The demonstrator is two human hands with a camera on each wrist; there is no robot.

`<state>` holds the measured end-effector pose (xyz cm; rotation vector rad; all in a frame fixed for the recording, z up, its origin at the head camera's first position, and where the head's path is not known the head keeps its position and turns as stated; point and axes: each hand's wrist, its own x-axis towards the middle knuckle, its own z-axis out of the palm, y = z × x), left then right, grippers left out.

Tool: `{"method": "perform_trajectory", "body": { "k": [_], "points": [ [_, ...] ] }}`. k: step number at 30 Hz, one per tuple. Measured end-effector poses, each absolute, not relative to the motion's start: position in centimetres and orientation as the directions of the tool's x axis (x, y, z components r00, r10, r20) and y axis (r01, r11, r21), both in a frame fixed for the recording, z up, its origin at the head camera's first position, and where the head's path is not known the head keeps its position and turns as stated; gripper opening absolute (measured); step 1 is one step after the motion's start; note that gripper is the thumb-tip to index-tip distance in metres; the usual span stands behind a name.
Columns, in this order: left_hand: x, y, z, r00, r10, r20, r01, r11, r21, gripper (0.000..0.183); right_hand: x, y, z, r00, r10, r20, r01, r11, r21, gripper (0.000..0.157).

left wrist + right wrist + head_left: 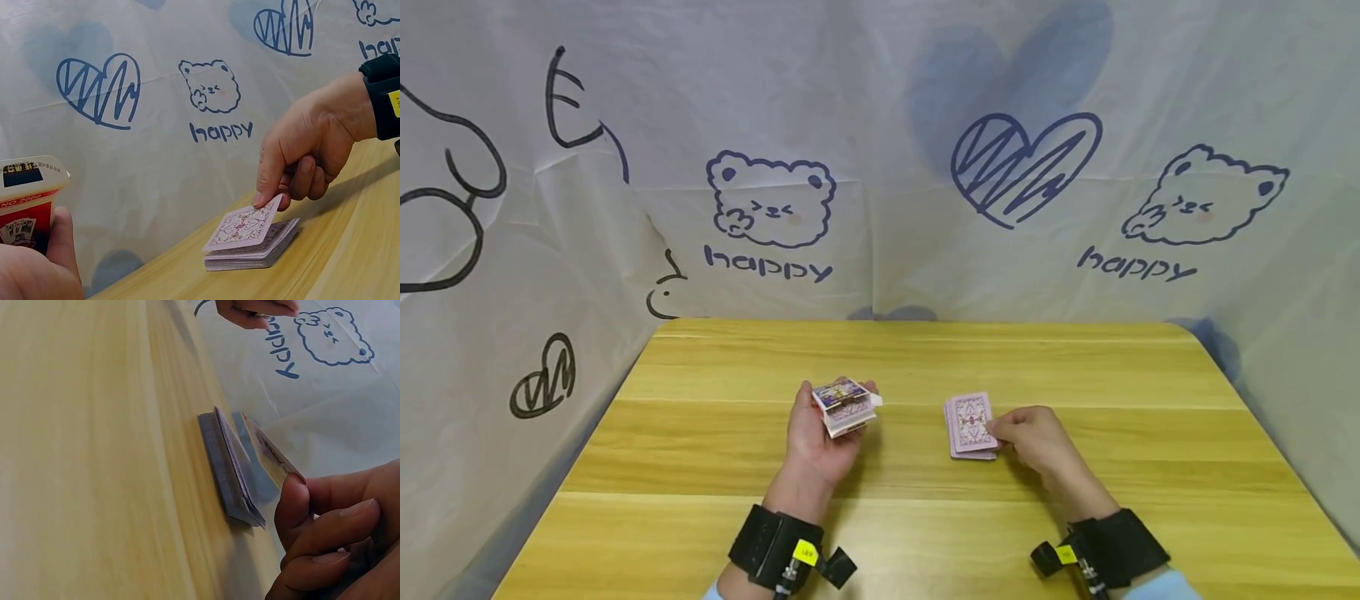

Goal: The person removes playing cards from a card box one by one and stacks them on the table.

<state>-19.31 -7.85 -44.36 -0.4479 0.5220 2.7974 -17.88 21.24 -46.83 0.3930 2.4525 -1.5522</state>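
Observation:
My left hand [823, 437] holds a playing-card box [842, 396] above the table, thumb at one side and fingertips showing at the other. The box's end is open toward me, and patterned card backs show inside. In the left wrist view, the box [25, 212] has a red and black printed face. My right hand [1037, 437] pinches one playing card [240, 228] by its edge between thumb and index finger. That card, back side up, is tilted over a slightly uneven stack of playing cards [250, 259] on the table. The right wrist view shows the card [272, 450] apart from the stack [228, 472].
The wooden table [917, 533] has light yellow grain and a far edge close to a white cloth backdrop [887, 208] with drawn bears and hearts. Black camera straps [771, 546] circle both wrists.

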Motion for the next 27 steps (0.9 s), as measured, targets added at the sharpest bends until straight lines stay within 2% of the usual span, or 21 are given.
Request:
{"method": "perform_trajectory", "body": {
  "k": [6,15,27],
  "points": [
    [-19.24,-7.79,-44.38,-0.919,0.200,-0.340,-0.314,-0.892,0.324,0.066,-17.80,20.97,-47.15,-0.943,0.109,-0.315,0.332,0.413,-0.848,0.023],
    [-19.24,-7.74,-44.48,-0.918,0.215,-0.334,-0.324,-0.892,0.315,0.067,-17.59,20.67,-47.57,-0.973,0.112,-0.201,0.228,0.596,-0.770,0.026],
    [-19.22,-7.69,-44.51,-0.916,0.218,-0.336,-0.330,-0.886,0.326,0.068,-17.55,20.50,-47.74,-0.978,0.090,-0.188,0.195,0.708,-0.678,0.029]
  ]
}}
